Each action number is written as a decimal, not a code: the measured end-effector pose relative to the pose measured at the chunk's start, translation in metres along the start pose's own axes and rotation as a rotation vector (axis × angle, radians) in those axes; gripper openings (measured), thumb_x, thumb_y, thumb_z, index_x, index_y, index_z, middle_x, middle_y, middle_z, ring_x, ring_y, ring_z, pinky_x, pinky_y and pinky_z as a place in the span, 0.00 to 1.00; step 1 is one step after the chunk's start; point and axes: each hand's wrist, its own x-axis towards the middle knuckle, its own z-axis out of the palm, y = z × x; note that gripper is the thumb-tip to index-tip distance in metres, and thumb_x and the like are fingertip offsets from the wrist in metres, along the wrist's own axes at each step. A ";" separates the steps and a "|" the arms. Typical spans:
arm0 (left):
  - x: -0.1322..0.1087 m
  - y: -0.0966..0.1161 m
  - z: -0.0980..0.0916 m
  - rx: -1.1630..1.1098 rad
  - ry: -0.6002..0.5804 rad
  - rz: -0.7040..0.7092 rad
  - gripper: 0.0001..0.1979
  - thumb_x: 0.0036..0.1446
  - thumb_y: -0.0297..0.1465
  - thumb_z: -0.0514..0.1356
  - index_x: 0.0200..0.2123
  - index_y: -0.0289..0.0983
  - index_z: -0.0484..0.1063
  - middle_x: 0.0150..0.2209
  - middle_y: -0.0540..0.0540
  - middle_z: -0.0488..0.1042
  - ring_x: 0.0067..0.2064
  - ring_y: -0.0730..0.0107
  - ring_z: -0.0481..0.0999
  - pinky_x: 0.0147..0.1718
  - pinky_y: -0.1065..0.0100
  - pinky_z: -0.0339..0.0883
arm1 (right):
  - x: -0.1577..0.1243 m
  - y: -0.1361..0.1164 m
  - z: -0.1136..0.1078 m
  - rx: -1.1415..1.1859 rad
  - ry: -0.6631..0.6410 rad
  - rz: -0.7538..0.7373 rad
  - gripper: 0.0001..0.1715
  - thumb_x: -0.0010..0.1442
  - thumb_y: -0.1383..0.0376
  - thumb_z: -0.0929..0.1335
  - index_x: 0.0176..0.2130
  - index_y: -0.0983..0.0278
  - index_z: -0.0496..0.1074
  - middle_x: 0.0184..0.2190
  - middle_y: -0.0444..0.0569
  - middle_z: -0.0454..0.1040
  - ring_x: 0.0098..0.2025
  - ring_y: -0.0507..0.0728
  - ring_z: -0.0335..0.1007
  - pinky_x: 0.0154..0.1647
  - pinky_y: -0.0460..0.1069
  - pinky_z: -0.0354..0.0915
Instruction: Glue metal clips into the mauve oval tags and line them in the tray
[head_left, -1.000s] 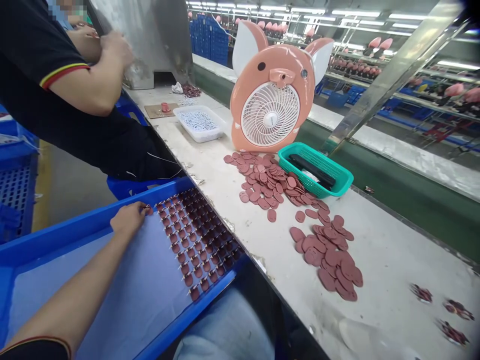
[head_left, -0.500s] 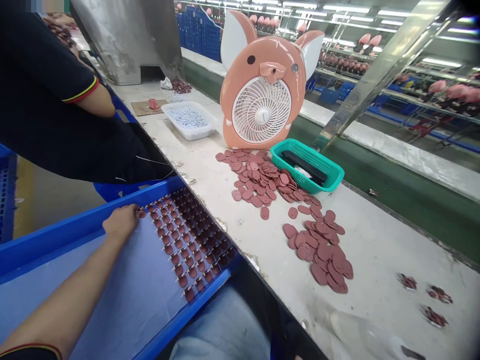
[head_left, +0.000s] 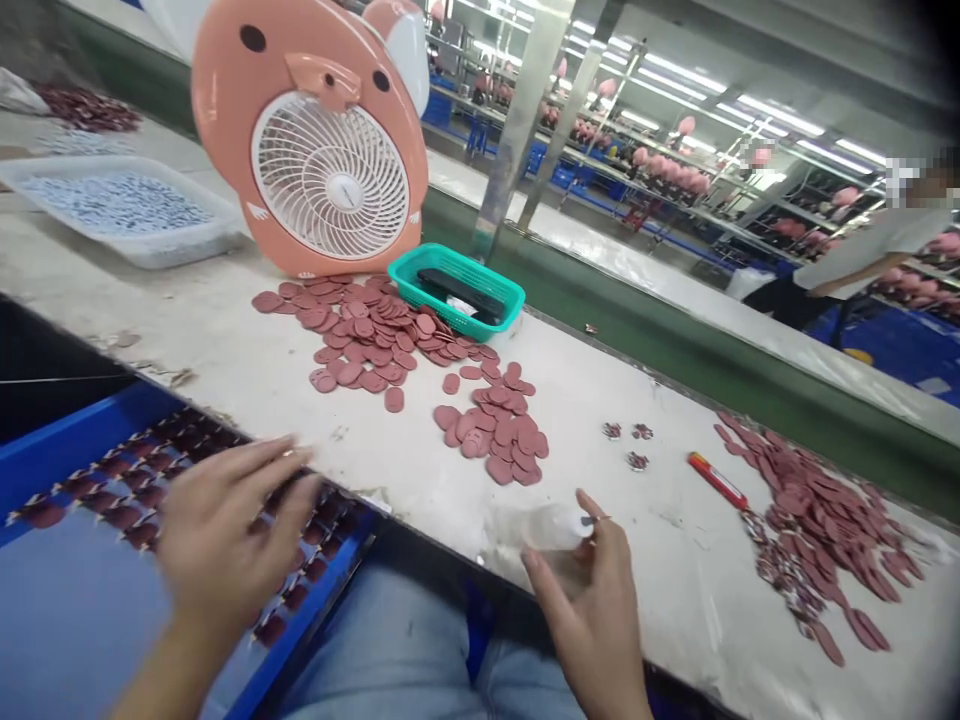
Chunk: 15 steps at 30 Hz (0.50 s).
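My left hand [head_left: 225,530] hovers, slightly blurred, with fingers apart over a blue tray [head_left: 75,445]. The tray holds rows of small mauve-pink pieces [head_left: 127,492], and some of these lie under the hand. My right hand [head_left: 596,625] sits at the table's front edge, pinching a small clear plastic squeeze bottle with a white tip [head_left: 555,527]. Loose mauve-pink oval pieces lie on the white table in a large pile [head_left: 367,340] and a smaller pile [head_left: 495,435]. Neither hand touches these piles.
A peach pig-shaped fan [head_left: 330,180], a teal basket [head_left: 457,285] and a white tray of small pale parts [head_left: 120,205] stand at the back. A red-and-yellow stick [head_left: 718,480] lies beside another heap of pieces [head_left: 810,520]. A person [head_left: 847,265] stands far right.
The view has swung right, so the neighbouring person at left has left the frame. My left hand has moved off the tray's rows to hover above them. My right hand has come into view holding the bottle.
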 end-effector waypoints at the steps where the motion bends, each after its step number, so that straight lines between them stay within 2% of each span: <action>1: 0.010 0.023 0.014 0.013 -0.088 0.113 0.13 0.62 0.33 0.64 0.50 0.39 0.77 0.52 0.37 0.79 0.55 0.47 0.76 0.57 0.46 0.64 | 0.004 -0.001 0.000 -0.007 -0.040 -0.030 0.35 0.63 0.47 0.69 0.62 0.59 0.64 0.52 0.56 0.70 0.52 0.66 0.66 0.51 0.60 0.66; 3: 0.035 0.060 0.040 -0.026 -0.302 0.261 0.21 0.66 0.39 0.60 0.58 0.36 0.72 0.61 0.34 0.73 0.63 0.46 0.70 0.61 0.48 0.63 | 0.010 0.000 0.000 0.004 -0.088 -0.105 0.26 0.65 0.50 0.69 0.57 0.59 0.68 0.51 0.55 0.72 0.53 0.66 0.67 0.52 0.60 0.66; 5: 0.060 0.088 0.062 0.007 -0.442 0.290 0.28 0.67 0.47 0.57 0.62 0.35 0.69 0.66 0.34 0.68 0.67 0.45 0.64 0.64 0.47 0.59 | 0.014 0.005 -0.002 0.033 -0.104 -0.148 0.21 0.66 0.53 0.69 0.54 0.58 0.70 0.48 0.54 0.74 0.51 0.64 0.69 0.51 0.59 0.67; 9: 0.090 0.130 0.102 0.093 -0.727 0.363 0.33 0.65 0.50 0.57 0.67 0.37 0.64 0.73 0.37 0.57 0.73 0.47 0.53 0.68 0.45 0.50 | 0.008 0.018 -0.008 0.076 -0.065 -0.157 0.20 0.66 0.53 0.70 0.54 0.57 0.70 0.47 0.51 0.75 0.50 0.62 0.72 0.49 0.57 0.70; 13: 0.107 0.160 0.154 0.117 -0.838 0.452 0.40 0.59 0.54 0.62 0.67 0.36 0.64 0.73 0.35 0.55 0.73 0.45 0.50 0.69 0.44 0.44 | -0.002 0.026 -0.015 0.110 -0.009 -0.135 0.20 0.65 0.54 0.70 0.54 0.58 0.69 0.48 0.52 0.76 0.51 0.62 0.73 0.50 0.57 0.71; 15: 0.117 0.163 0.177 0.154 -0.872 0.443 0.33 0.62 0.49 0.62 0.64 0.36 0.67 0.71 0.34 0.59 0.71 0.44 0.55 0.68 0.40 0.47 | -0.005 0.028 -0.018 0.119 0.012 -0.118 0.20 0.65 0.55 0.70 0.54 0.58 0.70 0.48 0.52 0.76 0.51 0.62 0.73 0.50 0.57 0.71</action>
